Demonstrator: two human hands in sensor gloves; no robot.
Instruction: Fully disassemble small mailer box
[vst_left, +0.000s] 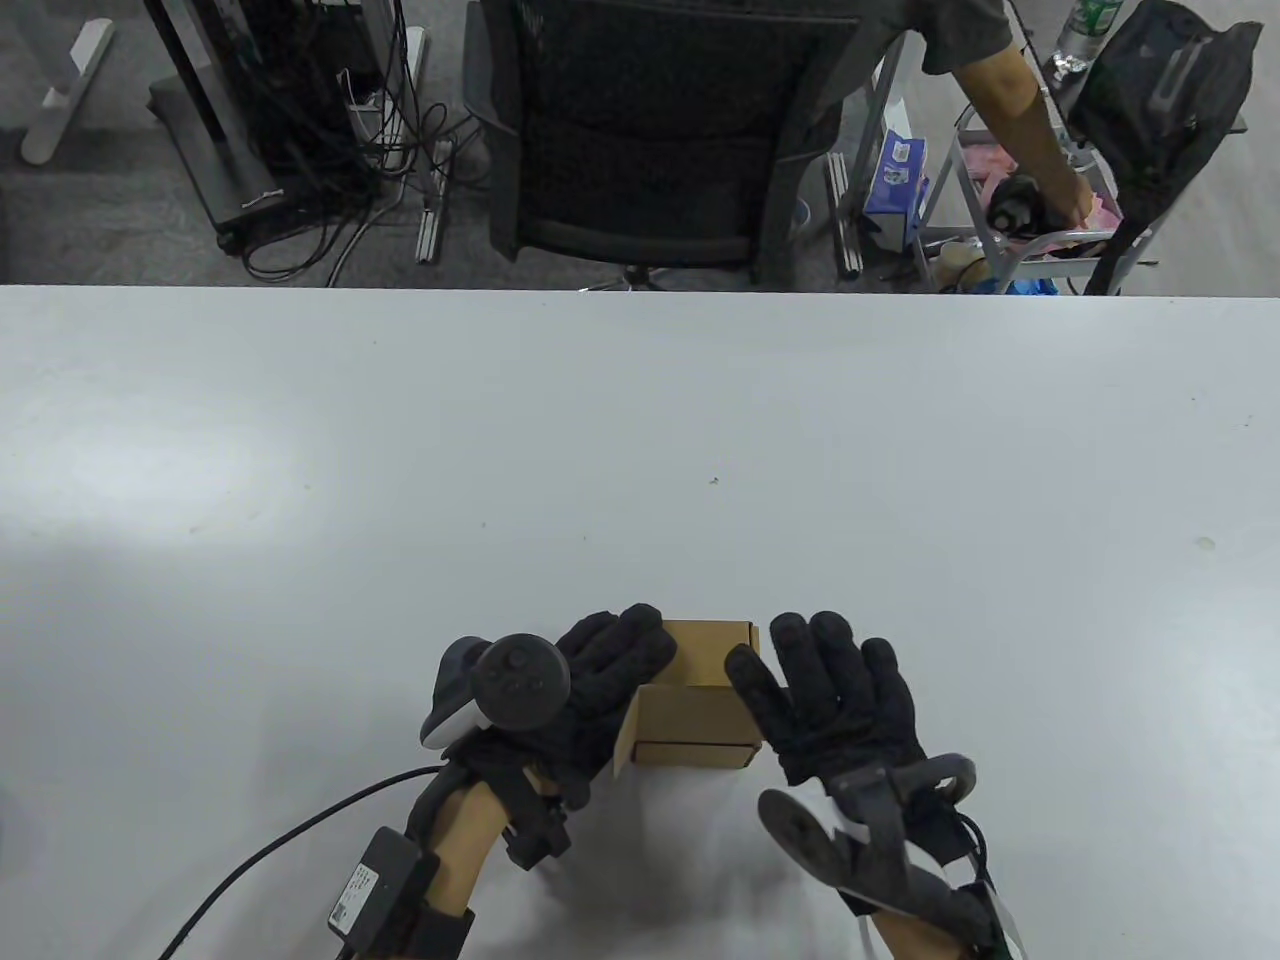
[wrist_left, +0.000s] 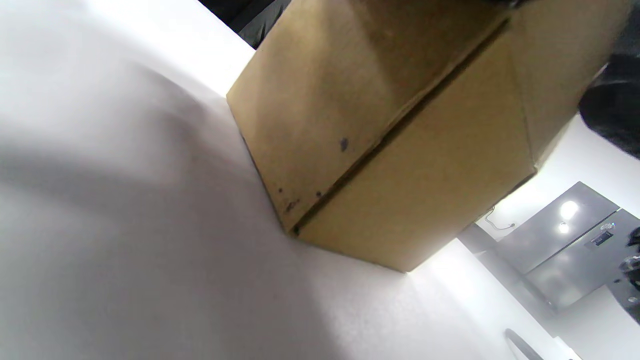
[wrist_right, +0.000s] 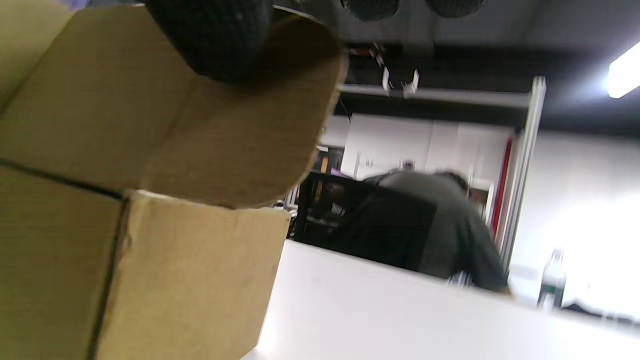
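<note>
A small brown cardboard mailer box (vst_left: 700, 695) stands on the white table (vst_left: 600, 450) near the front edge. My left hand (vst_left: 620, 660) holds its left side, fingers curled over the top left edge. The box fills the left wrist view (wrist_left: 400, 150), closed along its seam. My right hand (vst_left: 790, 660) lies at the box's right side with fingers spread. Its thumb (wrist_right: 220, 40) presses on a rounded side flap (wrist_right: 240, 150) that sticks out from the box (wrist_right: 175, 280).
A black office chair (vst_left: 650, 130) stands behind the table's far edge. A person (vst_left: 1010, 80) bends over a cart (vst_left: 1010, 235) at the back right. A black cable (vst_left: 250, 860) runs from my left wrist off the front edge.
</note>
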